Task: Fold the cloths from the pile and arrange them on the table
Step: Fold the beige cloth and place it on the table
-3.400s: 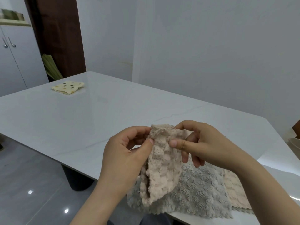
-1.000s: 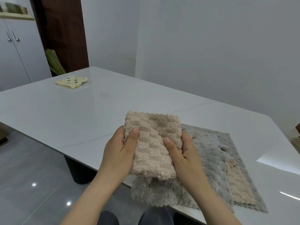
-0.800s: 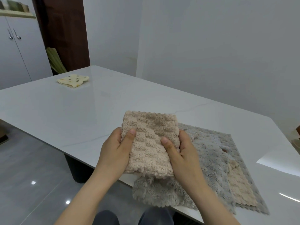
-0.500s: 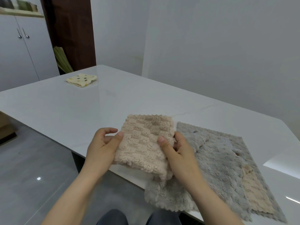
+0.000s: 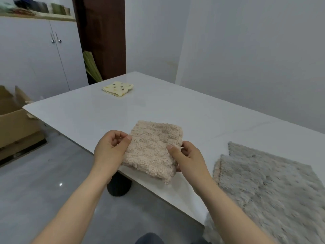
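I hold a folded beige fluffy cloth (image 5: 154, 148) over the near edge of the white table (image 5: 175, 110). My left hand (image 5: 110, 152) pinches its left side, thumb on top. Its right side is pinched by my right hand (image 5: 188, 159), thumb also on top. The pile of unfolded grey cloths (image 5: 267, 189) lies flat at the right, hanging a little over the table's near edge. A folded yellow dotted cloth (image 5: 118, 88) sits at the far left corner of the table.
An open cardboard box (image 5: 15, 120) stands on the floor to the left of the table. A white cupboard (image 5: 44, 53) is against the far left wall. A dark table leg (image 5: 119, 187) shows below the near edge.
Both hands have carried the folded beige cloth leftward, off the grey pile. My view has swung left, so the box and cupboard now show more.
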